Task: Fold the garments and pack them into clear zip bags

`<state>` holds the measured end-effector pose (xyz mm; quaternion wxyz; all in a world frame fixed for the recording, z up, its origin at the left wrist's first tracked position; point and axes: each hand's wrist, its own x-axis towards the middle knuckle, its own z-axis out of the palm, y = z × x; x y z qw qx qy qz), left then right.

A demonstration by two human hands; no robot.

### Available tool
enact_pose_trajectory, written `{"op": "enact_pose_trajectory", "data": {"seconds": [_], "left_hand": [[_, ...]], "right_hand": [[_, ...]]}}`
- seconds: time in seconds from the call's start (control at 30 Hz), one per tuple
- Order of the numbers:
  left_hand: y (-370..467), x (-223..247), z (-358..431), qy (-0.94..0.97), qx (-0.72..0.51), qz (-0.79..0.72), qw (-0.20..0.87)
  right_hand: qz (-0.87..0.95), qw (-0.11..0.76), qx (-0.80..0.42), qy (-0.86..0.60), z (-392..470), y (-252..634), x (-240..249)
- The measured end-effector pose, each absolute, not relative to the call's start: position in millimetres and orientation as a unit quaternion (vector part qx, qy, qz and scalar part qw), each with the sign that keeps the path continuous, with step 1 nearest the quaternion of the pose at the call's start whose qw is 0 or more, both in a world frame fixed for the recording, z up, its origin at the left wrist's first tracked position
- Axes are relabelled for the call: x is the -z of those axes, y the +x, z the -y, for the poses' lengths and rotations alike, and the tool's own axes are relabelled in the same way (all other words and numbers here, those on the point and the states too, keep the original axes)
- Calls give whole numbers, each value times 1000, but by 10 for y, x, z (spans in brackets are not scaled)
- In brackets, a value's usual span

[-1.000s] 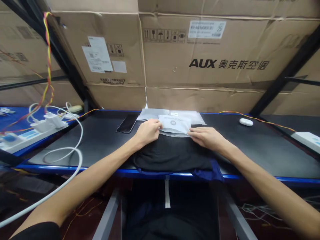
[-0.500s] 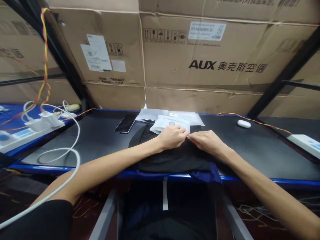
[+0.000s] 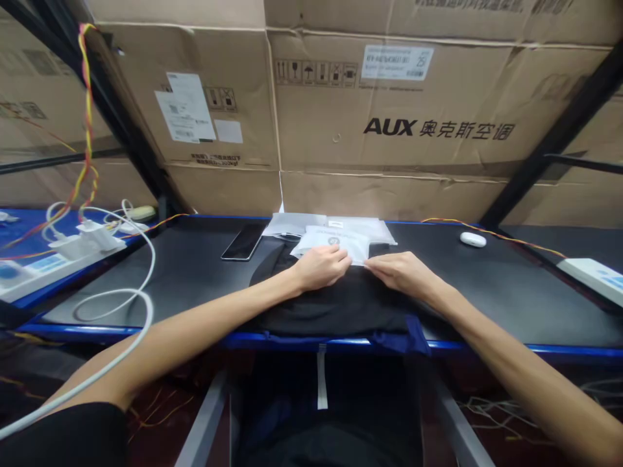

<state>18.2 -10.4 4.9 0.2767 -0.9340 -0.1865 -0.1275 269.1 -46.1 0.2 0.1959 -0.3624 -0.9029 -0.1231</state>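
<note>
A small white plastic pouch [image 3: 357,243] with a round dark print lies at the middle of the bench. My left hand [image 3: 322,267] has its fingers bent together on the pouch's near edge. My right hand [image 3: 402,271] pinches the pouch's near right corner between thumb and finger. Beneath both hands is a dark folded cloth [image 3: 335,311], with a navy piece [image 3: 409,334] hanging at the bench's front edge. Behind the pouch lie two more whitish bags, a left one [image 3: 292,224] and a right one [image 3: 374,228]. The contents of the pouch are hidden.
A phone [image 3: 243,242] lies left of the bags and a white earbud case [image 3: 472,240] to the right. Power strips [image 3: 63,259] and a looping white cable [image 3: 150,285] are at the left; another strip [image 3: 596,279] is at the right. A cardboard wall [image 3: 321,143] stands behind.
My left hand has slid a little to the left along the pouch's near edge, away from my right hand. My right hand stays at the pouch's right corner.
</note>
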Motion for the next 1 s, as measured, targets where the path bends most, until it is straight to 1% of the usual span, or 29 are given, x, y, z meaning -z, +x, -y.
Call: {"op": "enact_pose_trajectory", "data": {"seconds": [0.27,0.47,0.63,0.8,0.9,1.0], "left_hand": [[-523,-92,-113,-912,143,194,331],[-794,-103,-242,-907,159,250,299],[-793,-106,-207,-918,156,267,249],[-641,-185,-118,-915,159,297,223],[-447,-200,-118,-924,172,281,193],[-215,-167,-163,-936,149,253,196]], "right_hand": [[904,237,84,-345,400,2788,18],[907,250,74,-330,379,2806,32],[905,249,79,-334,373,2815,31],[900,263,102,-332,384,2817,18],[897,277,118,-323,392,2811,20],[892,293,137,-315,401,2789,23]]}}
